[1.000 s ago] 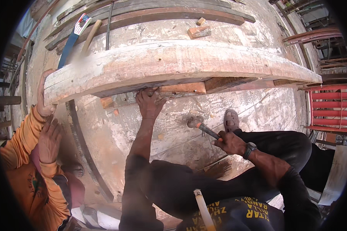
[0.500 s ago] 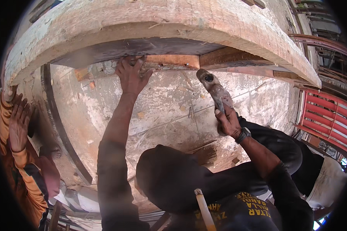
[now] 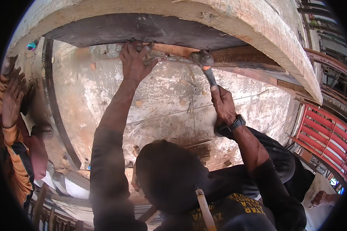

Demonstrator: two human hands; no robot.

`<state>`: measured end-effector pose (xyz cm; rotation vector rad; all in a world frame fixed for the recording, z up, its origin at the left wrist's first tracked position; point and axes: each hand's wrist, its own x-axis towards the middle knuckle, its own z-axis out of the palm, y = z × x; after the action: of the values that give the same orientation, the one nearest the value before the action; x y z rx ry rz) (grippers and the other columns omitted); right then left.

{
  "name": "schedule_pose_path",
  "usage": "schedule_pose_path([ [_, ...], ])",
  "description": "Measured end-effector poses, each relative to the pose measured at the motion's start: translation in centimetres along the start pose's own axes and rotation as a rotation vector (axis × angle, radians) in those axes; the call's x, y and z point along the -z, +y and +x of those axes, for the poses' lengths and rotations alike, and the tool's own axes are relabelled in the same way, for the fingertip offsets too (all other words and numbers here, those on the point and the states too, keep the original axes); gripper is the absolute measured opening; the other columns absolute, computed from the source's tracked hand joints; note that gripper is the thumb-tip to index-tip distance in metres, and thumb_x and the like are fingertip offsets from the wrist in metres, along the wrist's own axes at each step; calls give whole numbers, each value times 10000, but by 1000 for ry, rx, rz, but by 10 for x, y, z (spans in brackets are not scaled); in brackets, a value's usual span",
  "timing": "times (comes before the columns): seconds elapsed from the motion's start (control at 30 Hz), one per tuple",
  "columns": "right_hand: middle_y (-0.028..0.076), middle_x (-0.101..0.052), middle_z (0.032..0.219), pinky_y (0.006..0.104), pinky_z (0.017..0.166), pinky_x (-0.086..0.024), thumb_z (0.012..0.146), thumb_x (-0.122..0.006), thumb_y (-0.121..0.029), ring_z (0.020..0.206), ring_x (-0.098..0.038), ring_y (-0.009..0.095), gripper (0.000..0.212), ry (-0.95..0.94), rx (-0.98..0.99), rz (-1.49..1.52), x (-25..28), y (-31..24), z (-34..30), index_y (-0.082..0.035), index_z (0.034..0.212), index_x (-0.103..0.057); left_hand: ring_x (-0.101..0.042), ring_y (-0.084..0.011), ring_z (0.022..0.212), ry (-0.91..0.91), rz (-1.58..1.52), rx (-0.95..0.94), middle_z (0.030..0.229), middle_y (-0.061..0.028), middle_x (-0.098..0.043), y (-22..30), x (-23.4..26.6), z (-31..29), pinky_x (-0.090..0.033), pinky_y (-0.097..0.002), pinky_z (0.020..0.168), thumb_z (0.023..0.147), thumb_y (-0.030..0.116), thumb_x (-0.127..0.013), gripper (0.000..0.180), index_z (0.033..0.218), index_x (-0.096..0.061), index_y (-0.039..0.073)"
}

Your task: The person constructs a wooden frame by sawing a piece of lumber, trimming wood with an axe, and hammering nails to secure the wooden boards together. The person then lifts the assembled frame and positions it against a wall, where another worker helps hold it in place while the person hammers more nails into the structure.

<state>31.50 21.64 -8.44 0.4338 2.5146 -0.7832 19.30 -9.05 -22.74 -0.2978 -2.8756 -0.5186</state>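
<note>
Mostly dk hammer [image 3: 209, 73], orng collar [image 3: 206, 67]

The red rack [image 3: 320, 139] has lots of bars. Left of the rack, the rough floor [image 3: 165, 86] is brown with white patches. Much farther left of it, a long dark strip [image 3: 57, 111] lies down. Bright light [image 3: 338, 188] shows just below the rack.
</note>
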Motion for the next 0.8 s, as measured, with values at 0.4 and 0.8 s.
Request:
schedule_pose_path([
  [0.4, -22, -441, 632, 281, 492, -344, 1068, -470, -558, 532, -407, 89, 560, 97, 250, 312, -3, -1, -15, -76, 786, -504, -360, -429, 1346, 37, -146, 11, 1369, -143, -483, 6, 2, 0, -281, -591, 1120, 786, 460, -822, 580, 1323, -671, 304],
  [0.8, -25, -419, 610, 284, 491, -339, 1037, -511, -602, 530, -390, 93, 583, 116, 600, 814, -21, 3, -14, -95, 754, -465, -364, -429, 1347, 16, -76, 38, 1376, -140, -472, 3, 6, -2, -290, -589, 1118, 779, 424, -826, 581, 1316, -666, 272],
])
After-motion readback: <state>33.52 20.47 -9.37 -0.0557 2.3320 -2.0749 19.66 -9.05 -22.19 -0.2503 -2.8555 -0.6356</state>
